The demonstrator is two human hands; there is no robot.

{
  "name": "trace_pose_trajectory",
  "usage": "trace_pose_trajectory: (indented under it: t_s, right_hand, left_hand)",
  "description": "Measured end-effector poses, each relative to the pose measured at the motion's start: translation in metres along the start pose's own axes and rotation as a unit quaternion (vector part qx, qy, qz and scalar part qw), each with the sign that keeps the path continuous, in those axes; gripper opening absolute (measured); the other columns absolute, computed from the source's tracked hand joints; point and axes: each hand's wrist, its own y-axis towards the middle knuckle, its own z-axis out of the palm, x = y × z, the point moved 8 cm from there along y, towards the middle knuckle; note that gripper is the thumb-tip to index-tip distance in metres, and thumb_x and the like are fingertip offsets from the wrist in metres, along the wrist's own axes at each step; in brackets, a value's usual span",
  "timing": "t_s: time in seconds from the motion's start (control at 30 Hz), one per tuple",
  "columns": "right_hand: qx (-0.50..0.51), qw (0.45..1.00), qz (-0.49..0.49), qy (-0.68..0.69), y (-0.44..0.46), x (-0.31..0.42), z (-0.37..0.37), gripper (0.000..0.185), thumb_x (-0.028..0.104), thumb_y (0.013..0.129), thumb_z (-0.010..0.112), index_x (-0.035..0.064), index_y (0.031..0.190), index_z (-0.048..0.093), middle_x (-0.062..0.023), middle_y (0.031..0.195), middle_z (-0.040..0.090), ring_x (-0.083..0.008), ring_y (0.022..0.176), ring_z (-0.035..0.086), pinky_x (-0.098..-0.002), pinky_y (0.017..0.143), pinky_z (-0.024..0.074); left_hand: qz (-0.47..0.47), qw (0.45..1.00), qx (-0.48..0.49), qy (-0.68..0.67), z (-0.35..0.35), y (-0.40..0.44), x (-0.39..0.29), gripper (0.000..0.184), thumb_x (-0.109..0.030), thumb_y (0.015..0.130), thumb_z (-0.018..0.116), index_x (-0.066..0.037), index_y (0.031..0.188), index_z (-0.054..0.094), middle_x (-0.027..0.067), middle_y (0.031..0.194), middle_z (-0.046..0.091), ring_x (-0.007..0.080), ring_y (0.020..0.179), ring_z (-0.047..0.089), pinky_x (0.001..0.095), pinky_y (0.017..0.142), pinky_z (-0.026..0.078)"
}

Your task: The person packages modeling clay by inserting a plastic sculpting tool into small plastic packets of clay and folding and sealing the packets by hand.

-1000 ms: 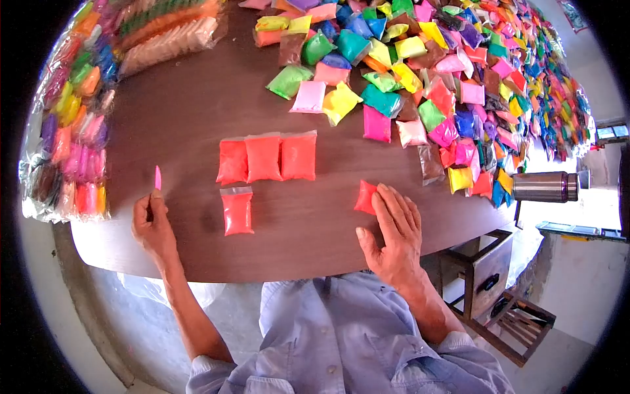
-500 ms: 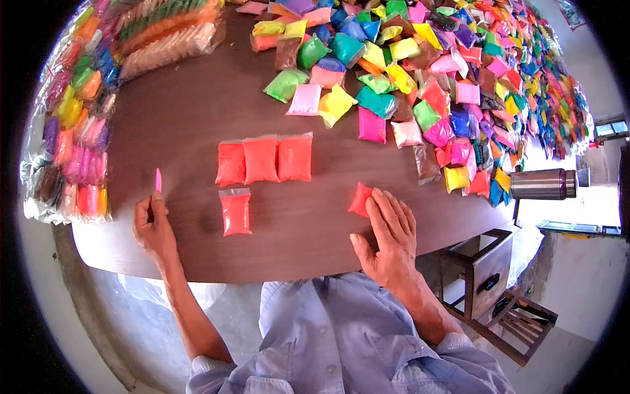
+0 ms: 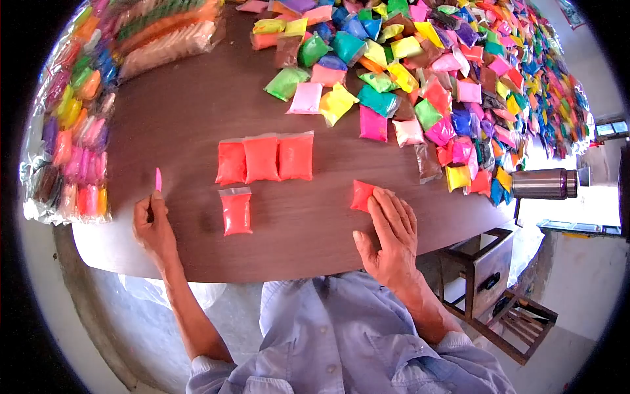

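My left hand (image 3: 152, 223) is closed in a pinch at the table's left side, around a thin pink pointed stick (image 3: 158, 179) that stands up from the fingertips. Its exact kind I cannot make out. My right hand (image 3: 392, 233) lies with fingers stretched out over a small red packet (image 3: 362, 195), covering its right part. Between the hands, three clear bags filled with red stuff sit side by side in a row (image 3: 262, 159). Just below the row's left end lies a single red zip bag (image 3: 236, 211), apart from the others.
A large heap of small colourful packets (image 3: 400, 72) covers the table's back and right. Bundled packets in clear wrap (image 3: 79, 131) line the left edge, with more bundles (image 3: 172, 47) at the back left. A steel flask (image 3: 543, 184) lies at right, near a wooden stool (image 3: 489, 282).
The red packet under my right hand shows slightly more and sits a touch further right. My left hand and the other red bags look the same.
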Motion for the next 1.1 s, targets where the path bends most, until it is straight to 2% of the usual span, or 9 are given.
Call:
trace_pose_trajectory:
  t_s: [0.1,0.3,0.6,0.93,1.1]
  right_hand:
    - [-0.008,1.0,-0.005,0.006,-0.007,0.0,0.001,0.058,0.025,0.092,0.074,-0.0047,0.139,0.063,-0.0197,0.152,0.057,-0.0378,0.142,0.053,-0.0526,0.117,0.0386]
    - [-0.01,1.0,0.0,0.012,-0.009,0.003,-0.002,0.056,0.024,0.091,0.074,-0.004,0.138,0.064,-0.0191,0.15,0.059,-0.0368,0.14,0.055,-0.0523,0.117,0.0395]
    - [-0.013,1.0,-0.012,0.02,0.006,-0.005,-0.002,0.051,0.022,0.092,0.074,-0.0026,0.136,0.066,-0.0183,0.148,0.061,-0.0363,0.138,0.057,-0.0518,0.116,0.0405]
    - [-0.018,1.0,-0.011,0.014,0.0,0.002,-0.005,0.051,0.02,0.091,0.074,-0.0044,0.136,0.066,-0.0201,0.146,0.062,-0.0378,0.137,0.057,-0.0514,0.115,0.042]
    - [-0.012,1.0,-0.006,0.014,0.007,-0.006,-0.004,0.049,0.02,0.092,0.074,-0.0035,0.134,0.067,-0.0179,0.144,0.063,-0.0373,0.136,0.058,-0.0511,0.115,0.0416]
  left_hand:
    - [0.006,1.0,-0.004,0.01,-0.002,-0.002,-0.011,0.026,-0.029,0.103,0.072,-0.003,0.096,0.073,0.0021,0.081,0.066,0.0123,0.074,0.06,0.0313,0.069,0.05]
    - [-0.006,1.0,-0.001,0.013,-0.002,0.0,-0.005,0.026,-0.029,0.102,0.073,-0.004,0.095,0.074,0.0019,0.081,0.066,0.0113,0.074,0.061,0.0315,0.068,0.052]
    - [-0.007,1.0,-0.012,-0.005,-0.003,-0.004,-0.015,0.025,-0.028,0.102,0.073,-0.004,0.096,0.074,0.0021,0.082,0.066,0.0126,0.076,0.06,0.0303,0.071,0.049]
    - [0.009,1.0,0.008,0.005,-0.001,0.0,-0.008,0.026,-0.029,0.103,0.072,-0.004,0.094,0.072,0.0022,0.078,0.062,0.0118,0.074,0.056,0.0321,0.069,0.046]
    - [0.007,1.0,-0.009,0.025,-0.003,-0.004,-0.02,0.027,-0.028,0.103,0.071,-0.003,0.093,0.07,0.0023,0.075,0.06,0.0122,0.073,0.055,0.0319,0.069,0.045]
